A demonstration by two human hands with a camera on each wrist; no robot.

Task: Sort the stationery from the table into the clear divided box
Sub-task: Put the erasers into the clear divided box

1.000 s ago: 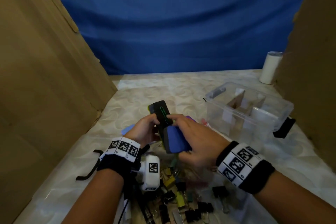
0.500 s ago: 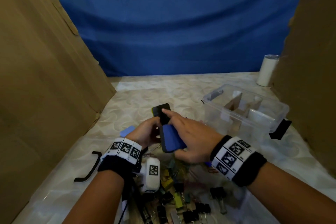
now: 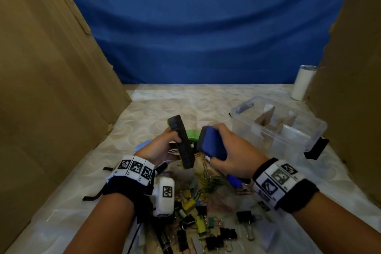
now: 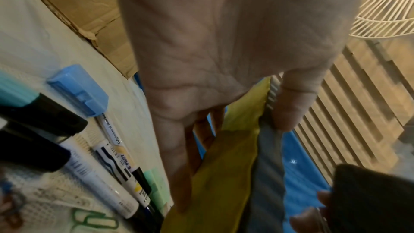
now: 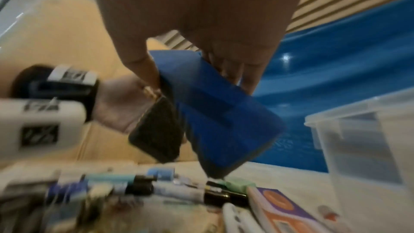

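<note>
left hand (image 3: 162,146) gripping yellow eraser (image 3: 182,142), right hand (image 3: 231,154) blue eraser (image 3: 212,143), seemingly apart

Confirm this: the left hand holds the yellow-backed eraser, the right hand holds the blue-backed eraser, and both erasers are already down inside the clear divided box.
Not quite. The left hand does hold the yellow-backed eraser and the right hand the blue-backed eraser, but neither is in the clear divided box. The head view shows both held above the table's stationery pile, left of the box.
</note>
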